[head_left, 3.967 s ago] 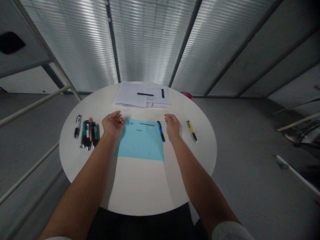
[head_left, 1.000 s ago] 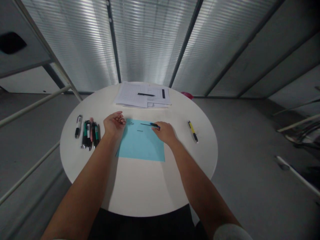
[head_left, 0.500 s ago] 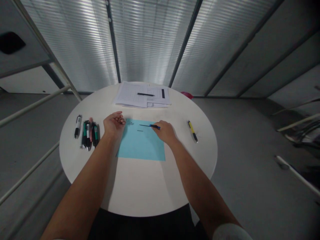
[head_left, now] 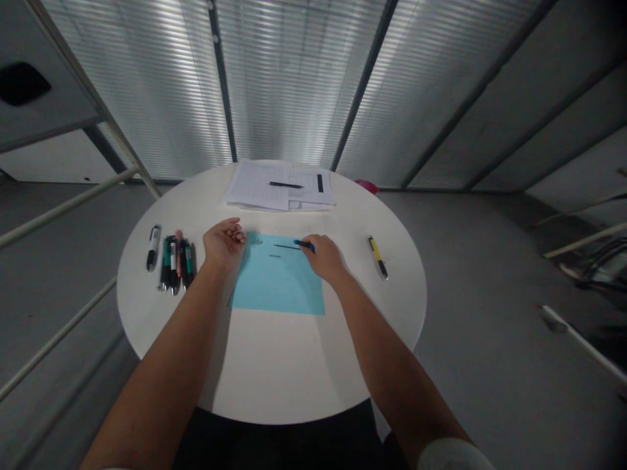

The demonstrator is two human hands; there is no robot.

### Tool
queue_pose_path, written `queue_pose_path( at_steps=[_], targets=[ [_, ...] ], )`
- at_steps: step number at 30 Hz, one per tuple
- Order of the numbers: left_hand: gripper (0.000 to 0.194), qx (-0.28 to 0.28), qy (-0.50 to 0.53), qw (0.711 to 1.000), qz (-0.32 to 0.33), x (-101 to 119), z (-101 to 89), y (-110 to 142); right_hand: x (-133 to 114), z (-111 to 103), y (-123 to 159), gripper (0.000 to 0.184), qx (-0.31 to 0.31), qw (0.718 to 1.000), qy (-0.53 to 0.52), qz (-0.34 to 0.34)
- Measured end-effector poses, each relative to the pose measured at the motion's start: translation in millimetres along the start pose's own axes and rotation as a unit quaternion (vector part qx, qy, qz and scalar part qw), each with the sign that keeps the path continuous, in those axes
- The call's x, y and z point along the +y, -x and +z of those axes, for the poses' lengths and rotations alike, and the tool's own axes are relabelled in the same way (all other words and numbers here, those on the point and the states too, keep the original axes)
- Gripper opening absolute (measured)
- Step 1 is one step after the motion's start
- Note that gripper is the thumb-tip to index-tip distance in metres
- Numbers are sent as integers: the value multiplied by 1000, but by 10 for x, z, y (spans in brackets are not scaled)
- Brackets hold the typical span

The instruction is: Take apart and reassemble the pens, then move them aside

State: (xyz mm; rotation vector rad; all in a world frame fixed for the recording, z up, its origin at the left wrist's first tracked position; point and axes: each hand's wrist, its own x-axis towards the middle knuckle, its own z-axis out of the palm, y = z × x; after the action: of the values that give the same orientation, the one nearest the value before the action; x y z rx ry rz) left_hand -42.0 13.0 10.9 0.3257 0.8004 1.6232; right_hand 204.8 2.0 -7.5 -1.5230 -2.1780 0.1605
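My right hand rests at the upper right corner of a light blue sheet and is shut on a blue pen. The pen lies almost level, its tip pointing left, in line with a thin black line on the sheet. My left hand lies palm up and loosely curled on the white round table, holding nothing. Its fingertips are near the sheet's upper left corner.
A bunch of pens lies left of my left hand, with a black and white pen beside it. A yellow and black pen lies to the right. Printed papers with a black pen lie at the far side.
My right hand has moved left onto the sheet's corner and taken the blue pen from where it lay. Over the last second the pen has shifted only slightly; my left hand stays still.
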Motion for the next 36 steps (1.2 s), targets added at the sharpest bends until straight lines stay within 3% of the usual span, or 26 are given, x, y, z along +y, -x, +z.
queue_pose_path(
  at_steps=[5, 8, 10, 12, 15, 18, 20, 22, 26, 29, 32, 36],
  targets=[
    [19, -13, -64, 997, 34, -25, 7, 7, 9, 48, -20, 16, 48, 995, -78, 25],
    [15, -47, -149, 979, 130, -92, -15, 9, 11, 69, -37, 14, 71, 990, -122, 26],
    [14, -74, -227, 950, 202, -135, -24, 37, 3, 75, -43, 13, 77, 987, -142, 14],
    [16, -101, -335, 897, 271, -163, -14, 98, -14, 78, -43, 13, 76, 983, -165, 5],
    [16, -161, -506, 770, 353, -186, 34, 223, -49, 79, -36, 16, 70, 976, -207, 2],
    [19, -212, -601, 660, 397, -220, 85, 323, -92, 67, -28, 17, 62, 970, -234, -2],
    [22, -229, -640, 619, 394, -255, 101, 350, -126, 49, -24, 16, 57, 966, -251, -7],
    [22, -237, -661, 601, 382, -290, 105, 350, -159, 28, -23, 15, 51, 962, -268, -11],
    [24, -245, -668, 606, 355, -322, 112, 335, -197, 10, -25, 18, 45, 957, -286, -3],
    [22, -240, -650, 631, 349, -314, 132, 354, -189, 9, -20, 21, 45, 953, -299, -8],
    [18, -221, -605, 687, 336, -311, 148, 371, -175, -15, -2, 22, 48, 962, -269, -19],
    [16, -202, -505, 797, 264, -336, 164, 358, -175, -51, 11, 28, 32, 983, -180, -32]
  ],
)
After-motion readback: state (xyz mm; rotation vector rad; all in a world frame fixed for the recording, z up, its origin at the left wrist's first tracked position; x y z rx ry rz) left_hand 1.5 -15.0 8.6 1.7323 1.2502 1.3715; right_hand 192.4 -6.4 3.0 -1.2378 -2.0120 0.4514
